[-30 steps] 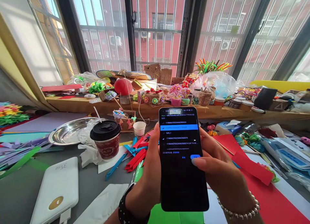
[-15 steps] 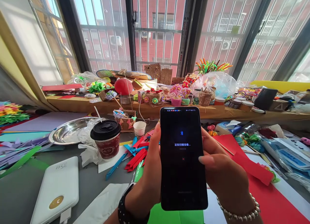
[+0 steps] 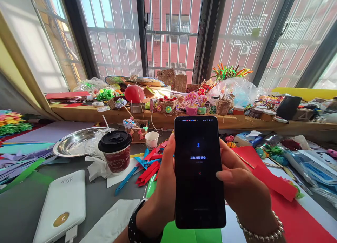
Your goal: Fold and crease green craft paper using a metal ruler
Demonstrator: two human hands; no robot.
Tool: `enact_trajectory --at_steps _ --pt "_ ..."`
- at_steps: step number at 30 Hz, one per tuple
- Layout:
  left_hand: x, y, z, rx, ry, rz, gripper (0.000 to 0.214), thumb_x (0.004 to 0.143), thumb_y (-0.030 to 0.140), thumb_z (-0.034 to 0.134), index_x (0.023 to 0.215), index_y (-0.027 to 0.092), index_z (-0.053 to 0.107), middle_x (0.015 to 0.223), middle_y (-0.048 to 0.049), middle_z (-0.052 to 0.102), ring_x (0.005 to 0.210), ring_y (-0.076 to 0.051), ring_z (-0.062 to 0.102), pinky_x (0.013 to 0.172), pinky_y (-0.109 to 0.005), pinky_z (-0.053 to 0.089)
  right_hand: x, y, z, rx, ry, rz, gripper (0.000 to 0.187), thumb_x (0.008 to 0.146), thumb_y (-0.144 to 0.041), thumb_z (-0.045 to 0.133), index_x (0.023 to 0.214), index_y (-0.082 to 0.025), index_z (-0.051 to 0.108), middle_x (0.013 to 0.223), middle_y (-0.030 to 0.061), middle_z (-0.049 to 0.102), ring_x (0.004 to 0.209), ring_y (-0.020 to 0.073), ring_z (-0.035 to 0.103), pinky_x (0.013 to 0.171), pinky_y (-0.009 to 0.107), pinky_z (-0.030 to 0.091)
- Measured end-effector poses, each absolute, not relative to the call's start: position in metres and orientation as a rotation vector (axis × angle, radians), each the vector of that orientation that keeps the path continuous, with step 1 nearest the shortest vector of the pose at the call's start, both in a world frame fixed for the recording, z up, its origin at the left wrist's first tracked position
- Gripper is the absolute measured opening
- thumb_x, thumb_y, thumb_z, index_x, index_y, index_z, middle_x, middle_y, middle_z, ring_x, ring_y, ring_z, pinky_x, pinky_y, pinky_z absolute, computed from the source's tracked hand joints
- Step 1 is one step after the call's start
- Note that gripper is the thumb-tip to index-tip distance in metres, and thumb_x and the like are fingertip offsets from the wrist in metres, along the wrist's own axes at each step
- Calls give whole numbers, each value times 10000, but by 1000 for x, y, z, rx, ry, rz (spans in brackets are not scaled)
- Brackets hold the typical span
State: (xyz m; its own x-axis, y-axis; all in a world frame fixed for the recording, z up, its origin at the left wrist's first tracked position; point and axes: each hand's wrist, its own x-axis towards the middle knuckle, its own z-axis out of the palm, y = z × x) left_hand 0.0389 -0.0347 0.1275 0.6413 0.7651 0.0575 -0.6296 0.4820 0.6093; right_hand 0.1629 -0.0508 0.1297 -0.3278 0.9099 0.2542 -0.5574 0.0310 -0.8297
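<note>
A black smartphone stands upright between my two hands, its dark screen showing a blue Bluetooth symbol, a line of text and a small red cross. My left hand grips its left edge, thumb along the side and the other fingers hidden behind. On the right edge, my right hand is closed round the phone, with the thumb tip over the screen's border. Below the phone lies green paper. Folded red paper strips and blue paper strips are left of my left hand.
A white power bank with a plugged cable lies at left. Behind it stand a lidded coffee cup, a metal tray and a small paper cup. Red paper covers the right. Crafts crowd the window ledge.
Almost nothing differs. The phone has shifted very slightly in my hands, and its screen still shows the same content.
</note>
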Motion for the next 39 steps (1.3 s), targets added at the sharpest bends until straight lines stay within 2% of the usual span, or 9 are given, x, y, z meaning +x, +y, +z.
enact_trajectory --at_steps 8,14,19,26,29,33,34,36,39 --pt "39 -33 127 637 174 869 643 813 579 245 784 108 682 659 -54 673 613 -148 617 590 -208 477 161 -50 129 -506 -1083 1566 485 596 -165 525 1059 -307 552 902 4 649 752 175 608 645 272 473" --pt "40 -34 126 636 148 886 596 820 560 261 807 131 674 713 -49 678 654 -169 623 567 -222 469 159 -50 132 -537 -1094 1545 480 586 -176 492 1046 -296 565 880 8 639 754 187 593 681 305 477" --pt "41 -34 126 649 156 892 569 798 579 299 868 147 664 726 -49 676 706 -210 628 623 -284 477 160 -51 133 -563 -1086 1519 488 580 -185 484 1048 -299 564 874 13 640 723 194 591 634 313 487" --pt "40 -35 126 636 149 893 576 794 579 316 860 127 666 765 -48 681 696 -188 629 620 -252 476 160 -53 133 -517 -1061 1557 466 601 -169 497 1037 -314 576 862 9 625 672 162 573 638 289 481" --pt "41 -34 126 615 174 898 585 801 574 304 828 116 667 729 -55 678 680 -182 627 613 -247 472 160 -50 132 -469 -1032 1580 406 635 -173 522 1013 -304 593 757 -9 594 486 79 473 534 210 461" --pt "45 -30 127 568 180 921 567 816 554 294 810 120 659 702 -63 673 667 -185 625 664 -286 470 162 -40 128 -418 -951 1605 324 690 -240 587 1013 -255 587 580 -64 461 379 8 256 339 68 273" --pt "46 -29 127 569 177 912 599 816 564 267 825 109 656 704 -79 672 673 -198 625 680 -308 468 164 -36 125 -430 -932 1595 323 702 -289 594 1021 -245 580 586 -66 449 391 8 261 337 64 261" --pt "46 -26 126 581 184 903 689 806 597 202 865 72 645 716 -121 669 695 -231 625 699 -352 463 168 -32 119 -522 -932 1522 336 726 -405 571 1012 -229 575 650 -45 480 459 25 357 393 89 334" --pt "42 -23 121 572 245 949 745 796 616 166 898 43 632 736 -149 667 722 -256 622 703 -376 457 175 -36 103 -769 -1052 1308 334 767 -496 486 849 -193 599 760 5 541 662 99 493 585 195 444"
